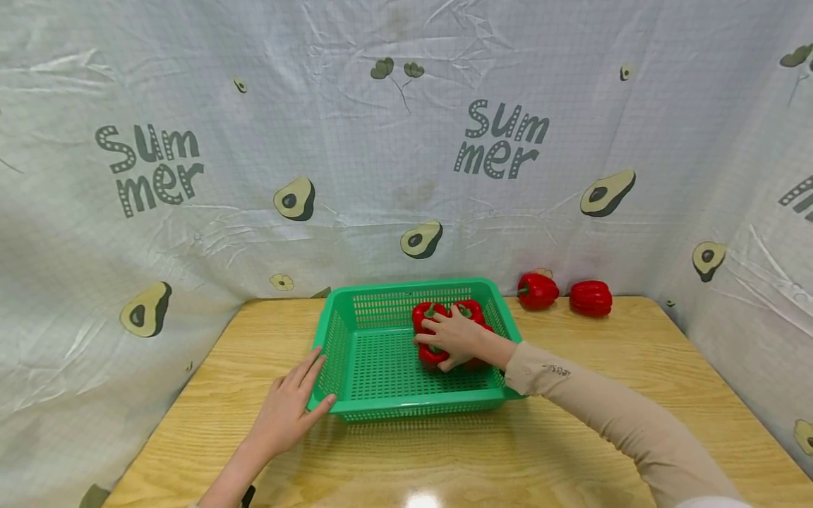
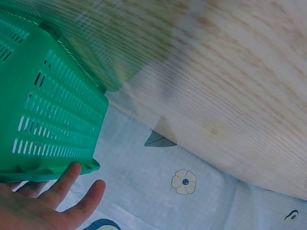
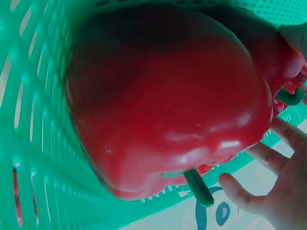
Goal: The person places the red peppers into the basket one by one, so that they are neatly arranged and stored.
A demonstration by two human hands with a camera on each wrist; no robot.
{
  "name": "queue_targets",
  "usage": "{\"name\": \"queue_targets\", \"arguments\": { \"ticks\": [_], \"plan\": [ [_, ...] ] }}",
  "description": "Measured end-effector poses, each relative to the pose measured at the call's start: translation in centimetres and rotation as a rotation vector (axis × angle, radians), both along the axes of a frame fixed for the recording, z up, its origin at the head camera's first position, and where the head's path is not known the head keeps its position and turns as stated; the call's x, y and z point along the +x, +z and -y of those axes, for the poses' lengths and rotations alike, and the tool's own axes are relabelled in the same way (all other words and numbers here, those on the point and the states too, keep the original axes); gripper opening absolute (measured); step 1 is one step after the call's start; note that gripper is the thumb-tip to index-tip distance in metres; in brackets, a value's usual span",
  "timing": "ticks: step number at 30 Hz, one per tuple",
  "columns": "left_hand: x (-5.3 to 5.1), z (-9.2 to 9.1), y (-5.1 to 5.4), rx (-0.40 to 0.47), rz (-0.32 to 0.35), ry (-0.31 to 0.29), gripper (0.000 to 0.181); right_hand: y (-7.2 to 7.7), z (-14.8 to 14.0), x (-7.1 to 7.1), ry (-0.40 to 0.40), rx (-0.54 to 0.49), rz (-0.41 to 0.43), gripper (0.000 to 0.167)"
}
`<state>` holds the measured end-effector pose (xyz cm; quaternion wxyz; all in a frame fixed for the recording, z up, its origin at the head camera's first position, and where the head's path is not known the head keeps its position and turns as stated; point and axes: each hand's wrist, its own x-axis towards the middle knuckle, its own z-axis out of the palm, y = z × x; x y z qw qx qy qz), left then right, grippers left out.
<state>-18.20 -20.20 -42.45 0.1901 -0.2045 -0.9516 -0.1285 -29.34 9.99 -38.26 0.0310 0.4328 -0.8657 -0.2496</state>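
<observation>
At the green basket's (image 1: 413,404) right, my right hand (image 1: 456,337) touches red peppers (image 1: 432,360), grip unclear; my left hand (image 1: 286,409), straight-fingered, touches the left rim (image 1: 323,328).

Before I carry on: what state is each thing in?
Basket: upright on table, partly filled
Peppers inside: at least three, stems showing
Left loose pepper: on its side, stem leftward
Right loose pepper: on its side, stem unseen
Left grip: spread, touching basket rim
Right grip: on peppers inside, hold unclear
Cloth: hung, creased
</observation>
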Motion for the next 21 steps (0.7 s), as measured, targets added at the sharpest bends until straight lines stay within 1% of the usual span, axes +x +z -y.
{"name": "queue_targets", "arguments": {
  "ticks": [6, 13, 21],
  "plan": [
    [0.01, 0.02, -0.05, -0.003, 0.001, 0.001, 0.062, 0.30, 0.03, 0.03, -0.012, -0.002, 0.014, 0.062],
    [0.00, -0.05, 0.01, 0.003, 0.007, 0.000, 0.063, 0.86, -0.24, 0.01, -0.005, -0.035, 0.034, 0.059],
    [-0.04, -0.03, -0.02, 0.004, 0.010, 0.003, 0.062, 0.85, -0.22, 0.06, 0.010, -0.022, 0.044, 0.057]
  ]
}}
